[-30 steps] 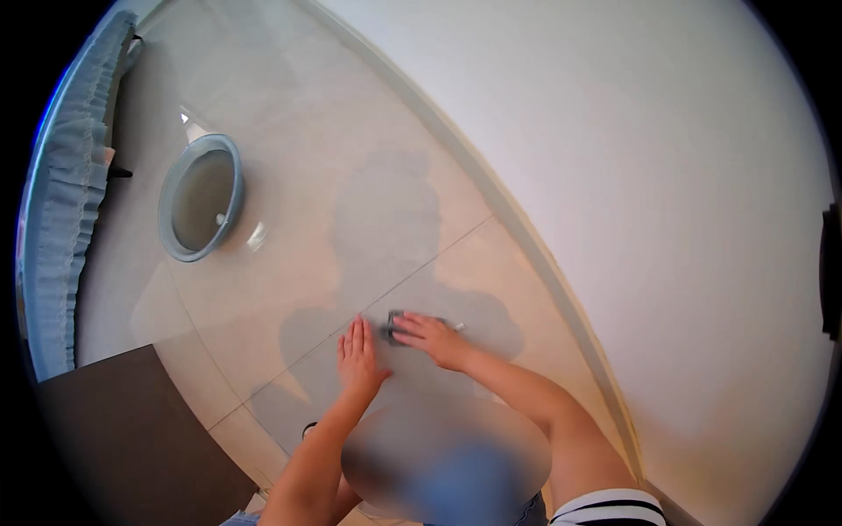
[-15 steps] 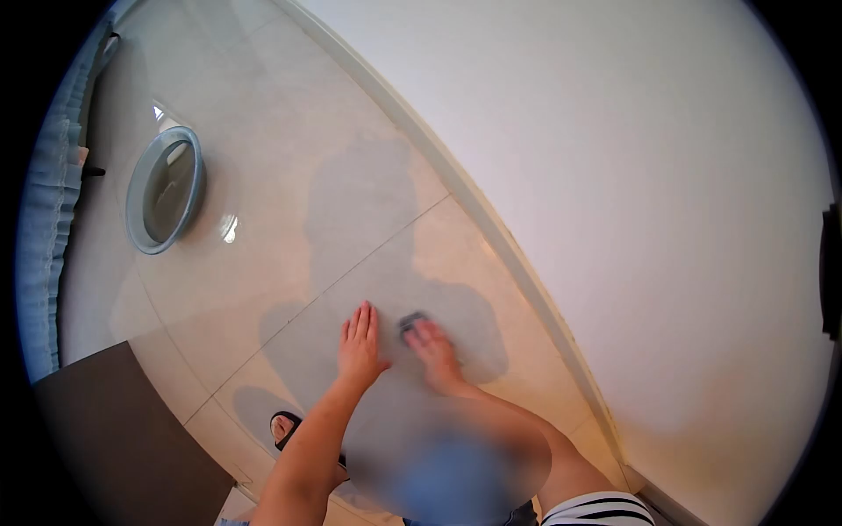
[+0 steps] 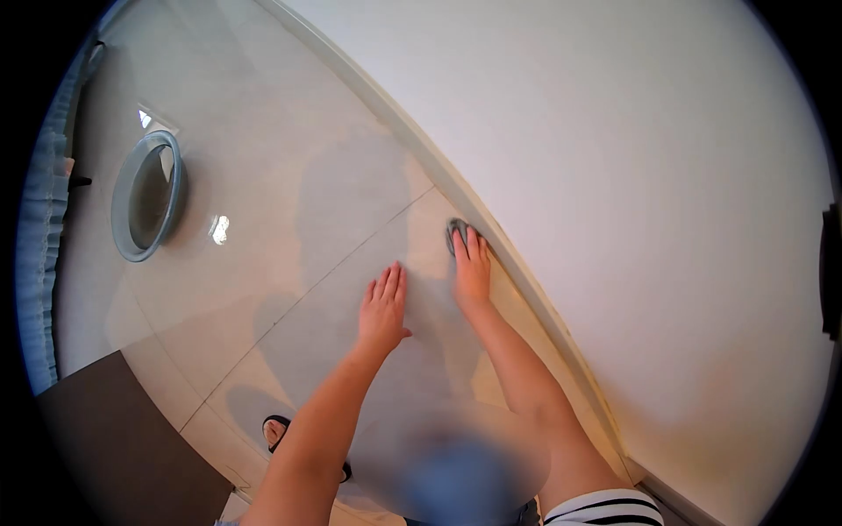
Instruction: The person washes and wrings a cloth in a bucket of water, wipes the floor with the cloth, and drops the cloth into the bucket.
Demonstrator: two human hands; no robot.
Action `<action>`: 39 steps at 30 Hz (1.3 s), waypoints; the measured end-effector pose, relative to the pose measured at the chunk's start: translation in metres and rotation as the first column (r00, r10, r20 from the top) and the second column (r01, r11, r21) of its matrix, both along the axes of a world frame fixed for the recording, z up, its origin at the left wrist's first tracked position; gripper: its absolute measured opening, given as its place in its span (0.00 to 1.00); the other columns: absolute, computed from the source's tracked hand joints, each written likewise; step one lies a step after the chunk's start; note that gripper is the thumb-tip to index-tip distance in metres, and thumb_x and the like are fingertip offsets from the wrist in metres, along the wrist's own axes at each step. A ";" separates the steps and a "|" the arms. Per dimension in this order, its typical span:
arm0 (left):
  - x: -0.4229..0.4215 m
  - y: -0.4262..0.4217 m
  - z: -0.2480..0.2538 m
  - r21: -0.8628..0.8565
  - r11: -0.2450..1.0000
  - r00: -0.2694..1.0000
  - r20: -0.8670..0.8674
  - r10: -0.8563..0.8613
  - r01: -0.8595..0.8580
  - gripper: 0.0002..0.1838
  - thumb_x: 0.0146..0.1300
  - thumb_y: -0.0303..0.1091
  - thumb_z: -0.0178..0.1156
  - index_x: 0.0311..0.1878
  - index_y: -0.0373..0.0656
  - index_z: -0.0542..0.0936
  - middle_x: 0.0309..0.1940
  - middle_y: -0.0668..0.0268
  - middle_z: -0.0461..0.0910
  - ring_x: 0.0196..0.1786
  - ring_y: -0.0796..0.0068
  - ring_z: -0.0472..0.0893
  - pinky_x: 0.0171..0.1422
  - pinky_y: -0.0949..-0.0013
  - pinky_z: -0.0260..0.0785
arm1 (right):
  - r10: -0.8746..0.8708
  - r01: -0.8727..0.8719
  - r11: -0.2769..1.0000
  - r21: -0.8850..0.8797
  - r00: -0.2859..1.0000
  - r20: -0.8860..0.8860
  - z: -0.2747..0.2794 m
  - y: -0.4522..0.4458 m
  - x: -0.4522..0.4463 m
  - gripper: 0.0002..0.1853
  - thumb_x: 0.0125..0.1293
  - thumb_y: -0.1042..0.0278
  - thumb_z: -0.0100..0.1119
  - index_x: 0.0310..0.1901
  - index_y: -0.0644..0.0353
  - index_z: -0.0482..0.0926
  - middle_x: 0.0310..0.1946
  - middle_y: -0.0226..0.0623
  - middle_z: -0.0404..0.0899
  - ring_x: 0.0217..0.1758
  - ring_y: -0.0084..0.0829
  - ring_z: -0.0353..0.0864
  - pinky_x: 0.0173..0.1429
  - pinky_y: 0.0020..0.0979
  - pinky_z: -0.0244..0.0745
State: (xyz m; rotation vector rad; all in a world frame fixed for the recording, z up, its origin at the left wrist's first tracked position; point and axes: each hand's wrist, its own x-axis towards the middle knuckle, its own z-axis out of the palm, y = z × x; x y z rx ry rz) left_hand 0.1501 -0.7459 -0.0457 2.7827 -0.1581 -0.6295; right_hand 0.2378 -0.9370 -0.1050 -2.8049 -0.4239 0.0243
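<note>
My right hand (image 3: 474,273) presses a small grey cloth (image 3: 454,235) onto the pale floor tiles (image 3: 263,219), close beside the baseboard (image 3: 495,241). Its fingers lie over the cloth, and part of the cloth shows past the fingertips. To the left, my left hand (image 3: 382,311) rests flat on the floor with the fingers straight and the thumb out to the side. Nothing is in it. A dark grout line runs across the tiles just beyond both hands.
A grey-blue basin (image 3: 120,197), seemingly with water in it, stands at the upper left. Blue ruffled fabric (image 3: 44,263) hangs along the left edge. A dark brown flat surface (image 3: 132,447) fills the lower left. The white wall (image 3: 631,219) rises at the right.
My right hand has slid forward and right with the cloth, from the middle of the tile to the baseboard. My left hand has moved a little forward and right, still flat.
</note>
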 end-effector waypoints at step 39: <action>0.100 -0.069 -0.042 0.022 0.985 0.985 0.030 -0.170 0.169 0.45 0.60 0.38 0.66 0.79 0.52 0.56 0.51 0.64 0.79 0.51 0.66 0.81 0.47 0.62 0.78 | 0.111 -0.089 0.972 0.219 0.990 -0.091 0.024 -0.035 -0.071 0.35 0.55 0.90 0.51 0.65 0.53 0.76 0.72 0.41 0.66 0.72 0.50 0.68 0.71 0.44 0.69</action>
